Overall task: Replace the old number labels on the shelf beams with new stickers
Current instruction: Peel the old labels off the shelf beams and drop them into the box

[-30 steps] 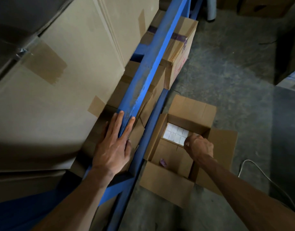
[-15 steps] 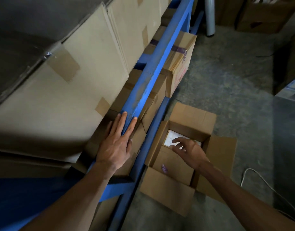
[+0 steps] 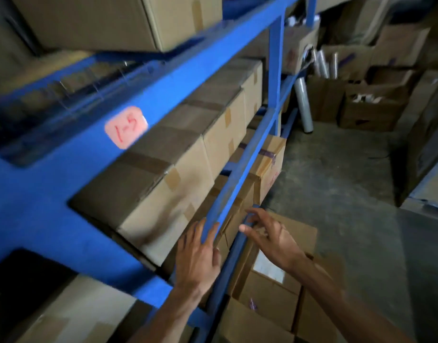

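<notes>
Storeroom with a grey concrete floor (image 3: 336, 184) and blue metal shelving loaded with taped brown cardboard cartons (image 3: 168, 194); rolls of clear wrap (image 3: 304, 105) lean near the far upright.

Progress, as judged from this view: early. 1 pink rounded sticker hand-marked "1-5" in red (image 3: 126, 127) sits on the upper blue shelf beam (image 3: 188, 78), near its left end beside the upright; whether it is an old label or a new one cannot be told. The lower blue shelf beam (image 3: 240, 167) shows no label along its visible length, so it probably awaits one.

The left hand (image 3: 198, 258) lies on the lower beam near its near end, fingers straight and spread across the beam's top edge. The right hand (image 3: 269, 236) hovers just beside that beam, fingers loosely curled and thumb extended; motion blur hides whether it pinches a sticker.

Below the right forearm, an open brown cardboard box (image 3: 269, 293) stands on the floor against the shelving's foot, with a white sheet (image 3: 267, 268) inside, likely the sticker supply.

The pink sticker looks flat, well stuck, its corners rounded, its writing blurred but legible.
</notes>
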Tool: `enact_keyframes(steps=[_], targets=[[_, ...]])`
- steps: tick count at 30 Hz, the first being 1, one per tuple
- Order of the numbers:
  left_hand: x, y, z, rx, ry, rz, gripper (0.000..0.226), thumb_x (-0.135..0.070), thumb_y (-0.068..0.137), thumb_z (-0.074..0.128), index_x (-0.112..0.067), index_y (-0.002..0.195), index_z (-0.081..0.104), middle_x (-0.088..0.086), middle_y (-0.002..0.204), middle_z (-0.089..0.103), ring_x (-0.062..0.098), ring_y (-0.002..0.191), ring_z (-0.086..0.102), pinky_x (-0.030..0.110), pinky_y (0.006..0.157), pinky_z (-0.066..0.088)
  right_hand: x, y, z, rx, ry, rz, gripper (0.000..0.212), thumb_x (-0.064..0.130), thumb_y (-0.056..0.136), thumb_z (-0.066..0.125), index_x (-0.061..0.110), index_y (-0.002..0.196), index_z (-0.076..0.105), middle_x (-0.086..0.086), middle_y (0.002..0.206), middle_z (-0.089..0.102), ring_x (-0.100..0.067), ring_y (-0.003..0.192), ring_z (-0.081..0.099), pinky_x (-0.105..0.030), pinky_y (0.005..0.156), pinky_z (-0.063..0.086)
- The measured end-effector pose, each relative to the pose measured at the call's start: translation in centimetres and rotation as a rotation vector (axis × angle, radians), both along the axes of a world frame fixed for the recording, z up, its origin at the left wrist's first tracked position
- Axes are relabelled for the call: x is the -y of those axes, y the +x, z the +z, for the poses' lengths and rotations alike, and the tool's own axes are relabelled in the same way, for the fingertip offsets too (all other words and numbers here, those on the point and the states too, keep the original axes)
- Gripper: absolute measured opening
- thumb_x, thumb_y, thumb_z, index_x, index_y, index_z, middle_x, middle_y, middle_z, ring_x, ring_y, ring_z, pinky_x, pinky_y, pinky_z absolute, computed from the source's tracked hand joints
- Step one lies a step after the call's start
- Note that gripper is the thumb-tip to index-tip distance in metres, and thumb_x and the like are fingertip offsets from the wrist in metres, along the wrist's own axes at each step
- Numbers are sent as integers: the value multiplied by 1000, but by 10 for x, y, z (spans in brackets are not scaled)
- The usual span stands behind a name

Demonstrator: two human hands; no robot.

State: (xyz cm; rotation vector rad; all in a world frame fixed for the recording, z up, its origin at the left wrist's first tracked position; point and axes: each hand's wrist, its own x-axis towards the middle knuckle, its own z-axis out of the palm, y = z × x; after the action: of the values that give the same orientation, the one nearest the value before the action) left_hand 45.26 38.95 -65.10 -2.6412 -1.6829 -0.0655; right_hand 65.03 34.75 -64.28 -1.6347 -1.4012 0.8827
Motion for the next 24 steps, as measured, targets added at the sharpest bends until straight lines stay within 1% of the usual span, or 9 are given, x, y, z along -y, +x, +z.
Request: enact_keyframes(steps=[2,4,8,10,12,16,19,21,24], targets=[[9,2,44,107,111,-21,56,-32,87,55,-25,141,47,4,145,49,24,133,47,41,104,43,4,-5,42,-13,85,16,69,78,76,47,37,131,49,6,110,69,-4,102,63,-30,90,51],[15,2,92,225,212,-17,52,-26,82,61,-22,133,56,3,134,58,25,125,54,41,97,48,6,-11,86,-25,167,29,63,80,78,47,42,128,48,12,112,67,-2,101,64,-29,90,52],[36,-8,168,361,422,19,48,-19,74,66,-25,122,62,-2,119,61,24,111,55,36,88,41,15,-28,161,-104,316,30,47,68,84,54,45,125,50,22,98,67,0,94,63,-9,77,46],[45,-18,195,384,549,34,47,-17,73,65,-28,119,61,-4,119,61,23,112,53,36,89,38,14,-39,187,-167,343,36,41,58,87,59,41,124,54,16,95,68,-2,89,65,-10,75,46],[49,-30,218,381,659,47,45,-16,76,60,-27,119,61,-2,125,60,25,123,51,41,100,36,7,-52,207,-214,370,30,35,46,90,63,34,123,59,10,93,69,0,84,64,-11,72,47],[45,-60,251,213,825,70,44,-17,84,59,-20,128,59,6,138,57,31,141,38,50,120,16,-16,-81,229,-212,388,18,31,26,91,68,25,122,65,2,105,71,3,85,64,-18,77,52],[37,-82,260,12,839,45,52,-19,85,69,-16,135,57,10,143,55,34,144,36,50,120,9,-37,-103,239,-204,396,-9,40,22,90,69,19,130,62,-2,120,67,-12,106,63,-33,97,51],[35,-89,258,-141,815,34,65,-18,82,73,-15,143,49,10,149,49,34,144,35,53,120,7,-48,-113,243,-184,405,-33,49,23,93,66,16,139,53,-3,133,59,-16,121,56,-34,106,45],[31,-91,255,-297,788,80,75,-17,83,62,-13,152,33,9,157,38,34,148,26,57,121,-6,-61,-123,241,-184,419,-74,50,18,94,64,10,142,50,-4,141,53,-15,129,51,-36,110,42]])
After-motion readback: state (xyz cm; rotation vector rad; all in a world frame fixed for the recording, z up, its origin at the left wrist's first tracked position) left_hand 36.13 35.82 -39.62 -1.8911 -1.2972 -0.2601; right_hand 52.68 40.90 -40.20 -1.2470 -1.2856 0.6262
